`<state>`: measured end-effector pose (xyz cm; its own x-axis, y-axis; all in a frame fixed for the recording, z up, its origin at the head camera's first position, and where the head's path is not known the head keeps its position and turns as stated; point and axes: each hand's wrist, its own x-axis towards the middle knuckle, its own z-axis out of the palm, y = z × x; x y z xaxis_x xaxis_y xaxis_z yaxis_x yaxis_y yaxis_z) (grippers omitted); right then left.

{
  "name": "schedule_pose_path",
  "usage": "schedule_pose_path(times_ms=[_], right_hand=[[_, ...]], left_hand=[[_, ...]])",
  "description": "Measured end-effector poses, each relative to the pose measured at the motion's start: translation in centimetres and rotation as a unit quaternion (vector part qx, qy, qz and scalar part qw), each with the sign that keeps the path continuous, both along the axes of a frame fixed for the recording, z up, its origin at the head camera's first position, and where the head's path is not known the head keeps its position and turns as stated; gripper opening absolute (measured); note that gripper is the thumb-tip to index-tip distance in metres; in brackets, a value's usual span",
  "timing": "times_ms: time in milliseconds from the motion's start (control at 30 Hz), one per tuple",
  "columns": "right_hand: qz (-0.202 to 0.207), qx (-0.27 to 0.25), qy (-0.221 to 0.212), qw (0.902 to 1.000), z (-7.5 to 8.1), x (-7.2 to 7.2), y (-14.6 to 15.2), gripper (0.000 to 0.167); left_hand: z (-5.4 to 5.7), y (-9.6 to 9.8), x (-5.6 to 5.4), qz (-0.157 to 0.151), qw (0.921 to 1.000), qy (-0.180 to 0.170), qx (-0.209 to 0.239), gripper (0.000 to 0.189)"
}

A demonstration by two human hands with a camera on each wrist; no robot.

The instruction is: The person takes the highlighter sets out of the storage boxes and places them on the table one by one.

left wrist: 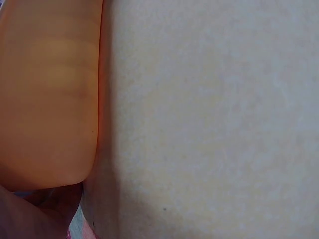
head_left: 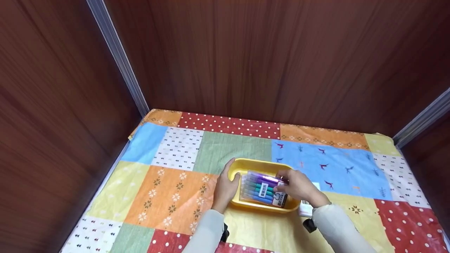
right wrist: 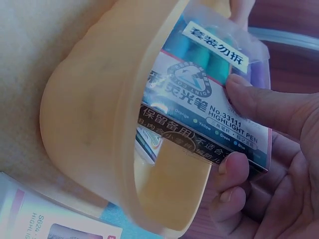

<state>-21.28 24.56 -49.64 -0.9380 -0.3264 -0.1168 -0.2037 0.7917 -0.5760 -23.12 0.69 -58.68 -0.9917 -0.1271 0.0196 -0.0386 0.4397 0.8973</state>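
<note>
A yellow plastic tray [head_left: 251, 207] sits on the patchwork cloth. My left hand [head_left: 226, 188] grips its left end, thumb over the rim; in the left wrist view part of that hand [left wrist: 40, 216] shows below the tray wall [left wrist: 55, 109]. With thumb and fingers my right hand [head_left: 299, 186] pinches a clear-fronted pack of highlighters [head_left: 258, 191], purple, green and blue, by its right end. The right wrist view shows the pack [right wrist: 199, 94] tilted within the tray's rim [right wrist: 132, 164]. Under it, another printed item [right wrist: 148, 144] lies partly hidden inside the tray.
A white highlighter box [head_left: 306, 210] lies just right of the tray, partly covered by my right forearm; its print shows in the right wrist view. Brown wood-look panels [head_left: 246, 63] stand behind and beside the cloth-covered table [head_left: 175, 189].
</note>
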Motion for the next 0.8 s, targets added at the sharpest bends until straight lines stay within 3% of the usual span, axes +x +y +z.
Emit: schedule_pose_path(times_ms=[300,800], right_hand=[[-0.004,-0.005,-0.001,1.0,0.07,0.23,-0.06,0.014],[0.001,-0.01,0.031,0.9995,-0.06,0.42,0.09,0.009]], left_hand=[[0.02,-0.04,0.03,-0.003,1.0,0.003,0.001,0.059],[-0.03,0.05,0.0,0.001,1.0,0.004,-0.002,0.06]])
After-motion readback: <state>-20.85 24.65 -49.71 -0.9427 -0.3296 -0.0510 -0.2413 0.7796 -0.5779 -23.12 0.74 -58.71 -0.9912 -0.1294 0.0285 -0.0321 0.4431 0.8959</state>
